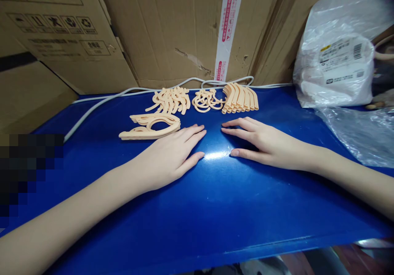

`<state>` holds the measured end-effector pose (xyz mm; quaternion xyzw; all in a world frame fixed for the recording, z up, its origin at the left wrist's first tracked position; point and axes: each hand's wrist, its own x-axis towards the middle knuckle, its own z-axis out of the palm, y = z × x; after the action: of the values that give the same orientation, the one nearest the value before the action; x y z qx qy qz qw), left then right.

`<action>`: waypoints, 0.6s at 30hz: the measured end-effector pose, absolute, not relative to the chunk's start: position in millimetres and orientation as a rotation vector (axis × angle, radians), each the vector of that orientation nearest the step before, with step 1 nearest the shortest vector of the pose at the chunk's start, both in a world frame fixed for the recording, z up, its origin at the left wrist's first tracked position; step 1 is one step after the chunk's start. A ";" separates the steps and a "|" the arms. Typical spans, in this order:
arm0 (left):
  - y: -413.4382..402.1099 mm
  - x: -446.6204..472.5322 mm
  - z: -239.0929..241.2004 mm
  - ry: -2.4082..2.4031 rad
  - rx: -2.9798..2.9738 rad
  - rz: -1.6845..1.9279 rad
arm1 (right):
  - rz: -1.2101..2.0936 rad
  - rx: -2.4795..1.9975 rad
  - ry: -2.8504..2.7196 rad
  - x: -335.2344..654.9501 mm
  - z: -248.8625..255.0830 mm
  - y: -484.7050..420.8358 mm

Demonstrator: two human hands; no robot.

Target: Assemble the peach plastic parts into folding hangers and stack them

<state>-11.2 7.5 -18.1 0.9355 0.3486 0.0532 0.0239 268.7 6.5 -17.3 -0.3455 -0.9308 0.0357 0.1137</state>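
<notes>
My left hand (pixel 172 154) lies flat, palm down, on the blue table top (pixel 215 201), fingers stretched out and holding nothing. Just beyond its fingertips sits a small stack of assembled peach plastic hangers (pixel 150 127). My right hand (pixel 261 141) rests flat too, fingers spread, empty, its fingertips facing the left hand's. Farther back lie three heaps of peach plastic parts: curved arm pieces (pixel 171 99), hook pieces (pixel 207 100) and a fanned row of curved pieces (pixel 240 97).
Cardboard boxes (pixel 172 33) wall off the back and the left. A white cable (pixel 101 102) runs along the table's back edge. A white plastic bag with labels (pixel 335 61) and clear plastic film (pixel 360 135) sit at the right.
</notes>
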 end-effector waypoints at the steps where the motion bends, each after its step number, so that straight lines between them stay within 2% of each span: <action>1: 7.3 -10.8 -18.0 1.085 2.896 0.162 | 0.103 -1.012 -2.731 268.5 -17.4 6.2; 8: 7.5 -10.6 -17.4 1.081 2.887 0.162 | 0.105 -1.103 -2.695 269.6 -3.9 9.2; 13: 8.4 -13.2 -17.8 1.079 2.880 0.165 | -0.151 -1.462 -2.483 300.7 21.5 48.0; 15: 8.5 -14.4 -17.9 1.079 2.876 0.159 | -0.226 -1.710 -2.449 315.5 22.7 67.7; 18: 8.4 -15.9 -18.2 1.085 2.869 0.158 | -0.235 -1.771 -2.440 329.8 12.5 89.7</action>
<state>-15.9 8.4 -18.2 0.9335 0.3531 0.0514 0.0351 329.8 89.7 12.5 -0.5847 -0.8054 -0.0774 0.0586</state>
